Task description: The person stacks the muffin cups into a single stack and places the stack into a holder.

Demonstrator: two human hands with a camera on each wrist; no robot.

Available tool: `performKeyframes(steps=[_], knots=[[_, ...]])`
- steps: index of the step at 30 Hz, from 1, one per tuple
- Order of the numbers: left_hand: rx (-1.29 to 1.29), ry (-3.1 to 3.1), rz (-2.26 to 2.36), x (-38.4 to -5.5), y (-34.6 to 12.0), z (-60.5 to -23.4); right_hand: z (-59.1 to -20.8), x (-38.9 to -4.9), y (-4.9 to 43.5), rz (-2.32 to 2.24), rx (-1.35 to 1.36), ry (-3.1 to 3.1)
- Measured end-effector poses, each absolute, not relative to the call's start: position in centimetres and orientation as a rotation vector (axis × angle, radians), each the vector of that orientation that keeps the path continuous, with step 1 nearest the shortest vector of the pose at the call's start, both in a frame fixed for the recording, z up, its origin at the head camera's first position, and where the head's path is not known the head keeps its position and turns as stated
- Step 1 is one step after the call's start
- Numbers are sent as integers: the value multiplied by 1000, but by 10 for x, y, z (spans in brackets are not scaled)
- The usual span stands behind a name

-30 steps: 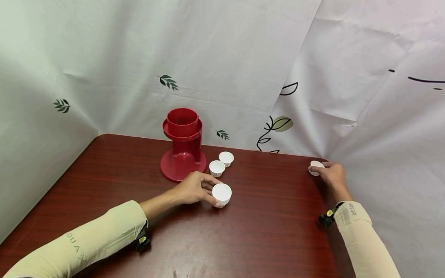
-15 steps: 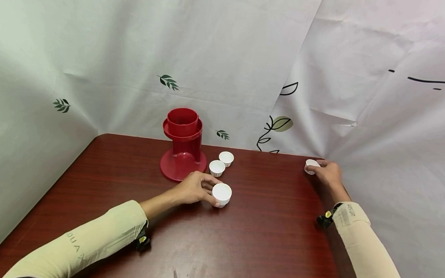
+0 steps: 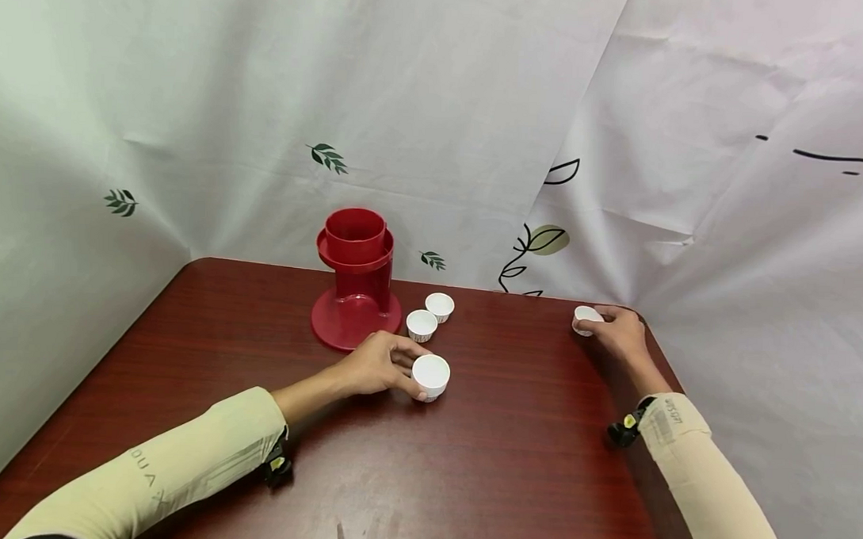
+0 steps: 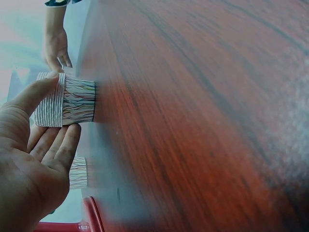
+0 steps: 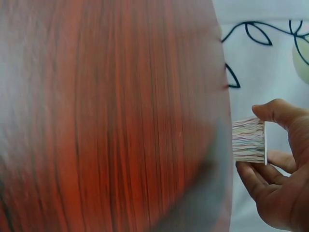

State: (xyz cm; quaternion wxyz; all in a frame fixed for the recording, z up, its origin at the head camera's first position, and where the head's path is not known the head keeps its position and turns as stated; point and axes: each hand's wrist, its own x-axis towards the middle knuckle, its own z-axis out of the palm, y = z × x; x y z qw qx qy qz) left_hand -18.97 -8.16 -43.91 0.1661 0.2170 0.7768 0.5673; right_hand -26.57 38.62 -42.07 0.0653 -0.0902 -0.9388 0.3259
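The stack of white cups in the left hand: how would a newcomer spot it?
On the dark red table, find the red stand near the far edge. Two white cups sit to its right; nearer the viewer, the left hand holds the stack. Its many nested rims set it apart: those white cups look single.

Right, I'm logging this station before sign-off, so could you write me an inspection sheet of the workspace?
Surface: glossy wood-grain tabletop; small mark near the front, cause unclear.
Job's things: stack of nested cups; white cup; two more cups beside a red stand.
Clutter: nothing seen.
Hands: left hand grips the stack; right hand pinches the white cup near the table's far right corner.
Cables: nothing seen.
Surroundings: white sheeting printed with leaves.
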Motion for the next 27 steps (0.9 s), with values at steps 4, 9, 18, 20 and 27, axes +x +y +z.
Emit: performKeyframes(steps=[4, 9, 18, 20, 27], knots=[[618, 2208, 1620, -190, -82, -439, -419, -266, 375, 976, -217, -2844], [624, 2207, 1621, -190, -81, -439, -416, -265, 361, 980, -158, -2848], [632, 2201, 1627, -190, -81, -439, -412, -265, 341, 997, -69, -2854], [631, 2200, 1629, -190, -82, -439, -411, -264, 337, 1007, -64, -2861], [629, 2207, 1624, -190, -82, -439, -407, -262, 322, 1032, 17, -2854]])
